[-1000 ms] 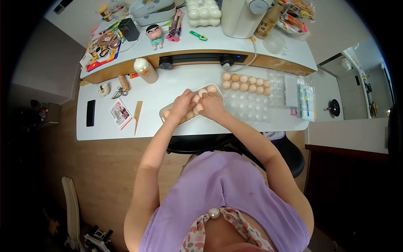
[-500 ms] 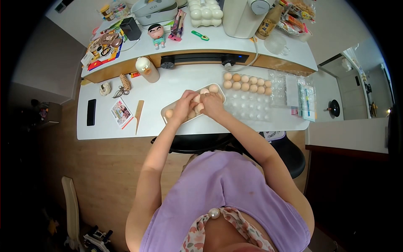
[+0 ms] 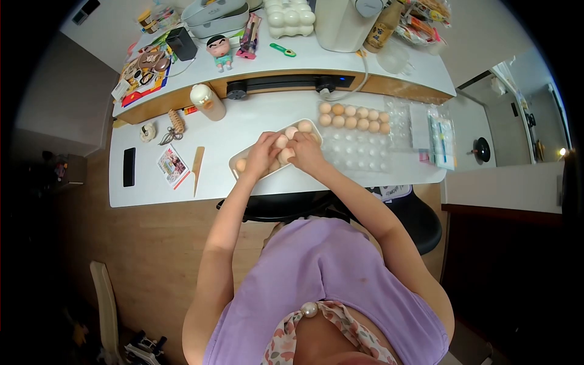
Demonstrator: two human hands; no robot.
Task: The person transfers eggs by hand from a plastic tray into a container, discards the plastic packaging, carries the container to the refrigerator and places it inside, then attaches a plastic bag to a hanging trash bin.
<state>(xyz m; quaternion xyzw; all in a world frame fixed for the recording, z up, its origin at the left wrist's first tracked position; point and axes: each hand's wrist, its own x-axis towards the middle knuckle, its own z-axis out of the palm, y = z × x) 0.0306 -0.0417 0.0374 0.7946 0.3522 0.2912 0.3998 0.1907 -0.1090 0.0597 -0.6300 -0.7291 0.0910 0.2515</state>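
A white tray (image 3: 235, 163) with several pale brown eggs (image 3: 305, 126) lies slanted near the middle of the white desk. Over its middle is my left hand (image 3: 263, 154), its fingers curled against an egg (image 3: 281, 141). From the right, my right hand (image 3: 306, 152) has its fingers bent around another egg (image 3: 288, 156). Both hands nearly meet above the tray and hide part of its contents. Right of the tray, a clear plastic egg carton (image 3: 358, 150) holds two rows of eggs (image 3: 350, 122) in its far part.
A bottle (image 3: 208, 102) stands behind the tray. To the left lie a comb (image 3: 198, 164), a card (image 3: 174, 166) and a black phone (image 3: 129, 167). Clear packaging (image 3: 398, 125) is at the right. A raised shelf (image 3: 267, 64) runs along the back, and a black chair (image 3: 420, 222) stands below.
The view has shifted slightly. My fingers have moved a little around the eggs in the tray, and more of the egg near my right fingers shows.
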